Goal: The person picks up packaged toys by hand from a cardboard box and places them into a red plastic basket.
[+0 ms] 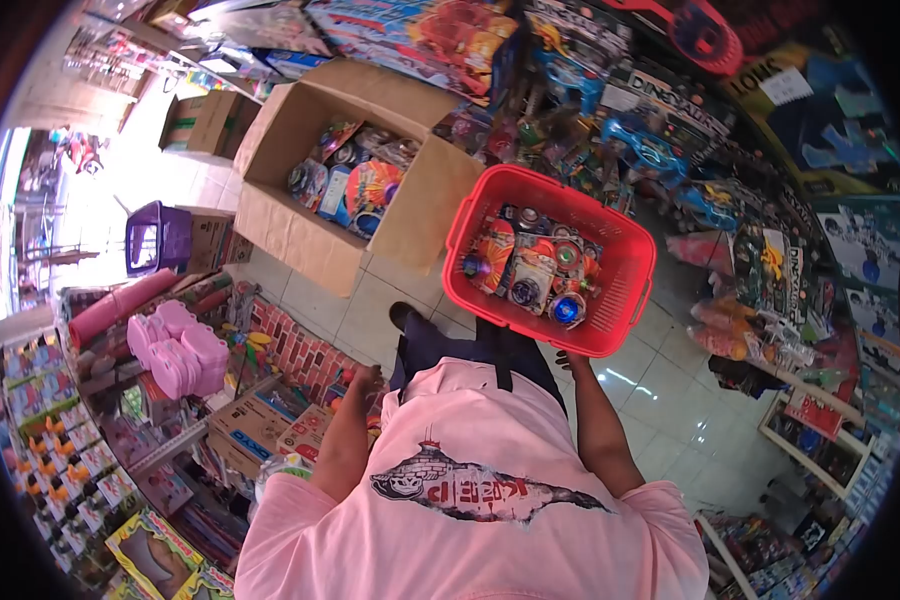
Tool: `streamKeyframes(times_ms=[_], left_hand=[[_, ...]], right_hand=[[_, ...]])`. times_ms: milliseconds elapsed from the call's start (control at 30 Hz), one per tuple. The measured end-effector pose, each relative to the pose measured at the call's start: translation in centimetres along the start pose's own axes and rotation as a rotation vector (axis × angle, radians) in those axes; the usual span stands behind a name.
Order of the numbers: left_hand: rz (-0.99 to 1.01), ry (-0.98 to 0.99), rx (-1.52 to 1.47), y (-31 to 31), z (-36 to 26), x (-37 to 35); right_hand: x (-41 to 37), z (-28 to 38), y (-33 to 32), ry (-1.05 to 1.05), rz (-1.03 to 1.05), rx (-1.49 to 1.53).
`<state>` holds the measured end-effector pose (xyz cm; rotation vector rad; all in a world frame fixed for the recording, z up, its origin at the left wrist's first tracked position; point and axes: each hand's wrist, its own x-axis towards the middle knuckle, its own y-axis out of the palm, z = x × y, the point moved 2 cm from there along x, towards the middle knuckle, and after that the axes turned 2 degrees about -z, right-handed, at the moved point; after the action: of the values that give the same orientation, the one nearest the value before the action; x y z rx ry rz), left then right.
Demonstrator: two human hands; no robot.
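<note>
A red plastic basket [625, 275] sits in front of me, a little to the right. Inside lie several packaged toys [530, 275], among them a blue spinning-top-like piece [568, 309] and orange-red fan-shaped pieces. My right hand [567, 362] is right at the basket's lower rim, fingers slightly apart and partly hidden by it. At my left side hangs my left hand [367, 379], loosely open, next to the shelf goods. Ahead to the left, an open cardboard box [410, 215] holds more packaged toys [355, 180] of the same look.
Shelves of boxed dinosaur toys [670, 105] and bagged toys [730, 325] line the right. On the left are pink plastic items [178, 348], rolls [120, 305] and cartons [250, 430]. A purple basket [158, 237] stands farther off. Tiled floor [660, 400] runs between.
</note>
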<state>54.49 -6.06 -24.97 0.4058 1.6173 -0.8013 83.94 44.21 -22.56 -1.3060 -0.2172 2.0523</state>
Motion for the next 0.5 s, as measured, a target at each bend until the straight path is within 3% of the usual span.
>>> streamKeyframes(times_ms=[67,133,200,267,333,500], left_hand=[[0.104,0.024,-0.008,-2.7,8.4,4.2],[0.206,0.106,-0.107,-1.8,7.1,7.3],[0.293,0.155,-0.251,-3.4,7.2,7.3],[0.384,0.213,-0.406,-3.9,6.5,4.4],[0.018,0.388,-0.246,-5.6,1.6,-0.3],[0.007,0.442,-0.299,-9.2,0.7,-1.1]], right_hand=[[-0.6,1.1,1.1,0.146,0.108,-0.128],[-0.3,2.1,2.7,0.208,0.159,-0.198],[1.0,1.5,4.5,0.181,0.283,-0.369],[0.3,3.6,6.1,0.194,0.265,-0.370],[-0.1,5.4,8.4,0.203,0.248,-0.312],[-1.7,12.3,15.9,0.045,0.295,-0.426]])
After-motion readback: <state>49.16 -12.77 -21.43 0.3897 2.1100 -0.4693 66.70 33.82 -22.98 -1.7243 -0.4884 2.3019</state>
